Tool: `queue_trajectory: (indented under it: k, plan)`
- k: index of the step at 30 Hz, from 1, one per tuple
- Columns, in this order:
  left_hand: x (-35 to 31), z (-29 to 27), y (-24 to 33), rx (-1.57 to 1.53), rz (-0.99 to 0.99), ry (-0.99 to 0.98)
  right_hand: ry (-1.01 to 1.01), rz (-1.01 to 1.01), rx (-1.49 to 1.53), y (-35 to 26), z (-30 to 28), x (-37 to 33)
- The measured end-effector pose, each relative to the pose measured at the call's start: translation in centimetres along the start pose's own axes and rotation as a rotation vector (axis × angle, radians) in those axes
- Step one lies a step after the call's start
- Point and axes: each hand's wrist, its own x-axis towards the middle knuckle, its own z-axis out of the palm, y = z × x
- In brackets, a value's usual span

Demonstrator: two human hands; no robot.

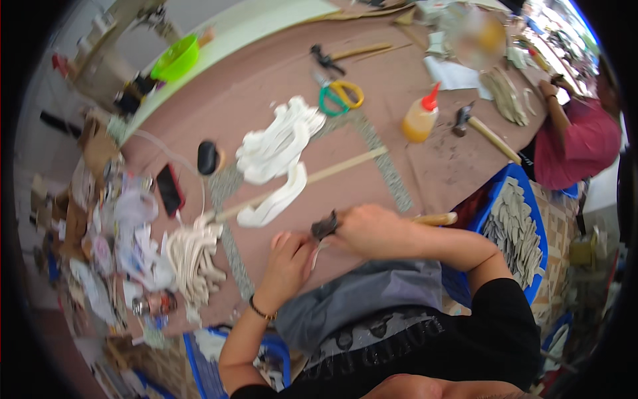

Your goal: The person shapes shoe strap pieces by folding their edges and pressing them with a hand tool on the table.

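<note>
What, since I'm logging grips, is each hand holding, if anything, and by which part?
Right hand: a hammer, by its handle, close behind the head. Left hand: apparently a pale strip; the hold is hidden.

Black short-sleeved shirt [478, 346] (grey print [379, 338]), dark beaded bracelet [260, 311]

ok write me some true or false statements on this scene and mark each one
1. The right hand holds a hammer. True.
2. The squeeze bottle has a green tip. False: the squeeze bottle has a red tip.
3. The scissors have one green and one yellow handle. True.
4. The left hand grips the phone. False: the left hand is beside a thin pale strip near the hammer's head.
</note>
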Motion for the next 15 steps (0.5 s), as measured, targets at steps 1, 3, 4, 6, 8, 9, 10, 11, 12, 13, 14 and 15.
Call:
queue_trajectory:
  k: [1,3,4,6,8,9,10,11,12,13,14,15]
  plan:
    - [-0.1,0.1,0.1,0.022,0.044,0.029,-0.004,0.011,0.074,-0.1,-0.2,0.1]
    - [-0.2,0.4,0.1,0.045,0.024,0.034,0.023,-0.01,0.16,-0.4,-0.7,0.2]
    - [-0.2,0.6,0.0,0.04,0.051,0.059,0.047,0.034,0.142,-0.7,-0.9,0.2]
    - [-0.3,0.7,0.0,0.03,0.071,0.084,0.063,0.079,0.126,-1.2,-1.2,0.4]
    - [-0.4,0.7,0.0,0.01,0.05,0.086,0.017,0.08,0.116,-1.5,-1.3,0.5]
    - [-0.5,0.7,0.1,0.017,0.071,0.1,0.013,0.08,0.12,-1.6,-1.3,0.6]
    - [-0.6,0.7,0.1,0.029,0.015,0.132,-0.006,0.101,0.126,-1.6,-1.2,0.7]
    - [-0.7,0.7,0.2,0.034,-0.06,0.145,-0.01,0.122,0.12,-1.5,-1.1,0.8]
    - [-0.9,0.7,0.2,0.041,-0.044,0.162,-0.026,0.122,0.133,-1.4,-1.0,0.8]
    - [-1.0,0.7,0.1,-0.008,-0.099,0.177,0.012,0.072,0.122,-1.3,-0.9,0.9]
    - [-1.2,0.7,0.0,-0.056,-0.176,0.179,0.04,0.048,0.106,-1.2,-0.7,0.9]
    - [-1.2,0.7,-0.2,-0.058,-0.155,0.19,0.051,0.024,0.112,-1.1,-0.7,0.9]
